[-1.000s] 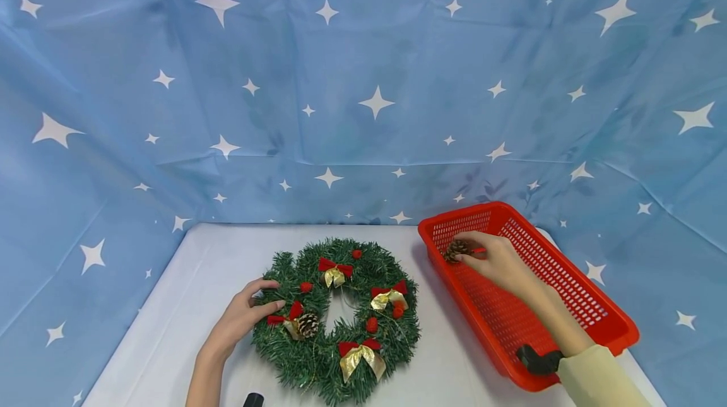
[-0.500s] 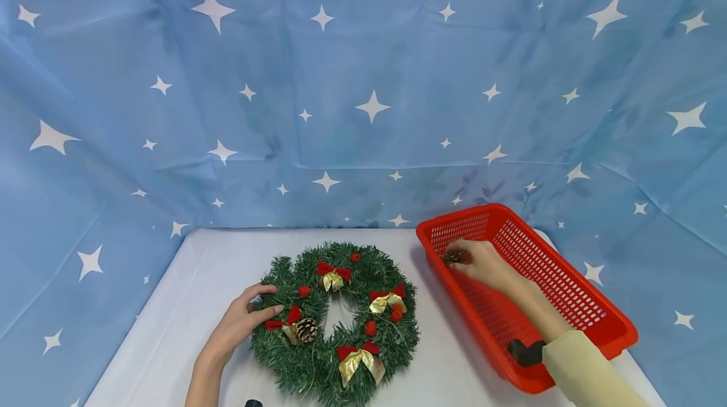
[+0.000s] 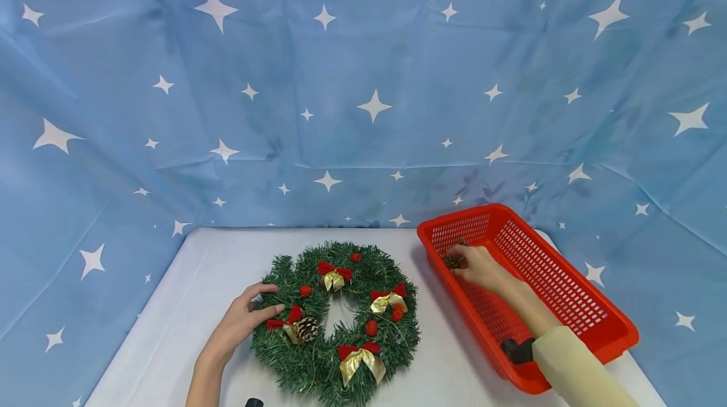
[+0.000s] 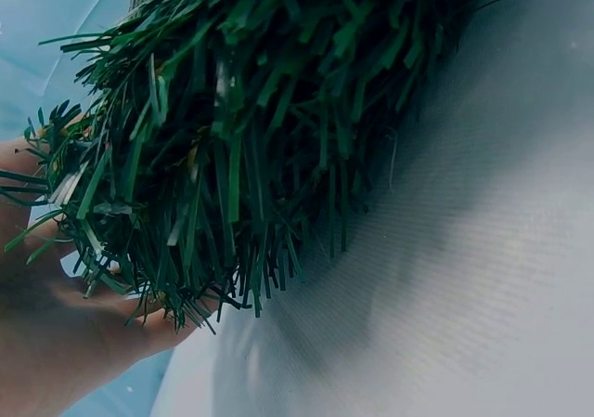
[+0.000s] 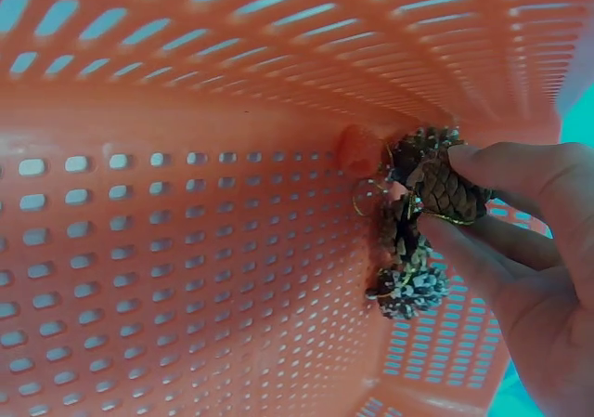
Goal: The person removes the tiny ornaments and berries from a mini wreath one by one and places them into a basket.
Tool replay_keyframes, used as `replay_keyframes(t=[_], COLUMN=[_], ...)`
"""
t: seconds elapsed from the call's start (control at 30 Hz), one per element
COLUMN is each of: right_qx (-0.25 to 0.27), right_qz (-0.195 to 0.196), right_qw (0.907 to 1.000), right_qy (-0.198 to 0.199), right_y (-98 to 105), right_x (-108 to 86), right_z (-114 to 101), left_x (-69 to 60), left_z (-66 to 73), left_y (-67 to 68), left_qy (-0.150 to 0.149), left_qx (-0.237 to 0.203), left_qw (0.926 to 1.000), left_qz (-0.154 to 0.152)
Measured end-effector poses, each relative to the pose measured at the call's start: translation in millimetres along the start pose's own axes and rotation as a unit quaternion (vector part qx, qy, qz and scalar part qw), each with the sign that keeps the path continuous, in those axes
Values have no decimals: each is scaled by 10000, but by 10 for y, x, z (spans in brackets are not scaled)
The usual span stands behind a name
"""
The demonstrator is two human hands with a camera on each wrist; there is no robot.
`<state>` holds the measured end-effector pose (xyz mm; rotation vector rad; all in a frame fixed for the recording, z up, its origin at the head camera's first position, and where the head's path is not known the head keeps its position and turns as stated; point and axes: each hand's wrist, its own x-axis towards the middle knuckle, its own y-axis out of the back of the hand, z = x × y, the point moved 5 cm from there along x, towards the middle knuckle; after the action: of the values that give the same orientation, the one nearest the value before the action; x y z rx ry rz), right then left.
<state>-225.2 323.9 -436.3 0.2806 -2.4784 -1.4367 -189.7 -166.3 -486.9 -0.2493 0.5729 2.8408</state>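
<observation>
By the left hand (image 3: 241,317), its thumb and fingers curved and set well apart, the left edge of a green wreath (image 3: 320,359) is held on the white table (image 3: 221,252). To the right, inside the far end of a red basket (image 3: 559,271), a brown pine cone (image 5: 445,187) is pinched by the right hand (image 3: 479,267), with other cones (image 5: 412,292) and a red ornament (image 5: 358,150) beside it.
</observation>
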Motion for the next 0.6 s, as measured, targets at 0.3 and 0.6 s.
replay_keyframes(t=[0.3,0.6], right_qx=[3,-182], right_qz=[-185,-282], right_qw=[9998,9991], right_qy=[-15,265], right_y=[-90,-136], right_x=[19,31], right_z=[1,13], left_x=[5,6], left_z=[-27,-31], left_y=[2,9], left_qy=[31,7], left_qx=[22,-61], left_qw=[10000,10000], left_qz=[16,-9])
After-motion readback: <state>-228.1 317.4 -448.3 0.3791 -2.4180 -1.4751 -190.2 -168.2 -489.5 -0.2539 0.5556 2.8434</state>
